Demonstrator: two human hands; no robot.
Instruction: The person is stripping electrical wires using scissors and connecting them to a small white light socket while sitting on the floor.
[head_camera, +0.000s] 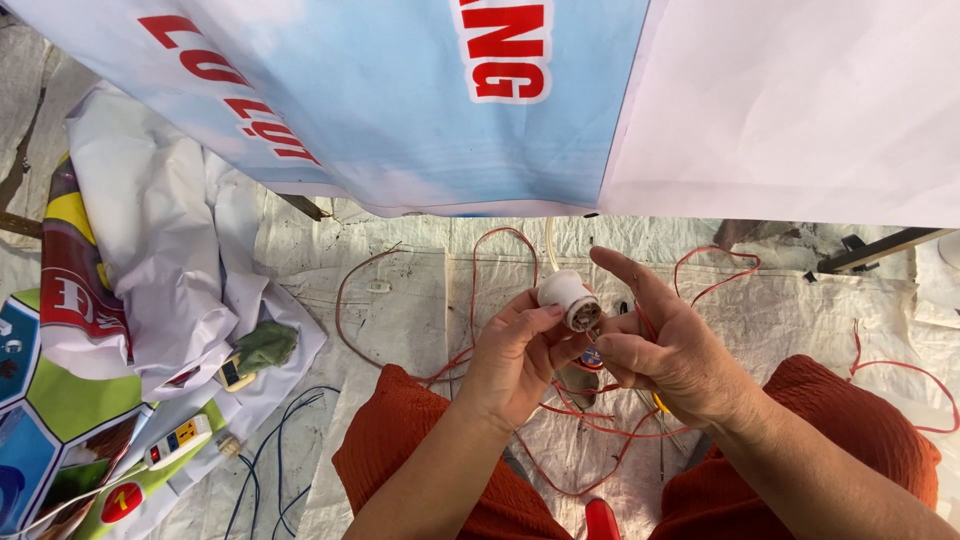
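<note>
While thin red wires (560, 415) lay loose and tangled across the white ground sheet (420, 300) below the lamp socket (570, 299), the wiring job looked only part done, with strands apparently not yet fixed into the socket's open end. The left hand (515, 360) was closed around the white socket, raised just above the knees, its open end facing the right hand (670, 350). Just beside the socket, that hand pinched a red wire, forefinger extended upward.
</note>
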